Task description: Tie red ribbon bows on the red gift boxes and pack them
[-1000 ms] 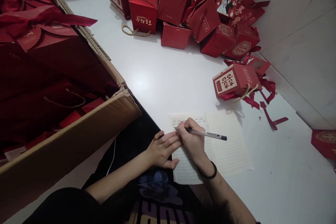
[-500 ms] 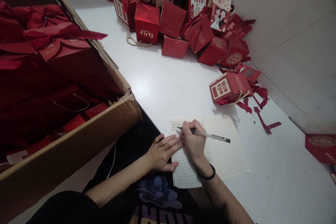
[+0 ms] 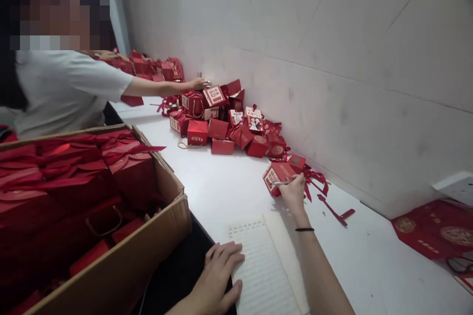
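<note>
My left hand point(image 3: 220, 275) lies with its fingers stretched out on the left edge of a lined notebook point(image 3: 260, 261), which has a few lines of writing near its top. My right hand point(image 3: 294, 196), with a dark band on the wrist, reaches out past the notebook. A pen point(image 3: 278, 183) is held in its fingers, pointing left across a red gift box point(image 3: 284, 171) with a cream label. The hand overlaps the box's near right side; whether its fingers also grip the box or its cord handle is hidden.
A cardboard box point(image 3: 111, 256) full of red gift boxes stands at left. More red gift boxes point(image 3: 218, 130) are heaped along the wall. A co-worker's hand point(image 3: 198, 83) touches this heap. Loose red ribbon point(image 3: 334, 211) and red bags point(image 3: 436, 229) lie at right.
My right hand has left the notebook page and moved forward to the red gift box, pen still in it. The view has tilted up, bringing a co-worker into sight.
</note>
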The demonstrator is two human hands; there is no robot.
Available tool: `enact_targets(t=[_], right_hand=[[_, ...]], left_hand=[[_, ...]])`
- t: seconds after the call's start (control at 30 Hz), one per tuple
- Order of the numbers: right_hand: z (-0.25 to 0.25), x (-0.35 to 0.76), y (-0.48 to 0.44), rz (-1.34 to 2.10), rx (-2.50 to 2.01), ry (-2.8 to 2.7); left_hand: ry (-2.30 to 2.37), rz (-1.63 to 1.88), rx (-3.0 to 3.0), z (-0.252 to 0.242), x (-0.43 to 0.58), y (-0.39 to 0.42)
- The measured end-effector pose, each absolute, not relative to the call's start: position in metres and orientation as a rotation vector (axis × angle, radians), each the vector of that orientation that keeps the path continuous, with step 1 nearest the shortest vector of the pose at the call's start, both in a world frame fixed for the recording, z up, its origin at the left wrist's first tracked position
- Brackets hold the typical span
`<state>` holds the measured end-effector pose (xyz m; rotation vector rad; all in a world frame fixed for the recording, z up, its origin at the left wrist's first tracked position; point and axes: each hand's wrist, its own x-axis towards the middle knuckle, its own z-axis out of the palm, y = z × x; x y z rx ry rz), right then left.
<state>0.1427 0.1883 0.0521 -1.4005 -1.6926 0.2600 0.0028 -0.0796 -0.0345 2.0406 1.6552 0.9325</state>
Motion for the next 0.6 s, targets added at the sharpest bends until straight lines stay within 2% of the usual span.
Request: enact_targets(t=[0.23,0.47,0.6], right_hand=[[0.087,0.123,0.155,0.456,-1.334,-1.693],[0.15,0.095,0.066,0.989,-0.966,-1.987],[0.166,0.099,0.047,1.153,-0.689,-1.891]], left_hand=[[1.687,1.145,1.865,0.032,-0.02,-0.062],[1.838,1.553,1.929,0.101,-0.033,-0.039],[1.54,1.645,1.647,0.113,-0.059,-0.057]])
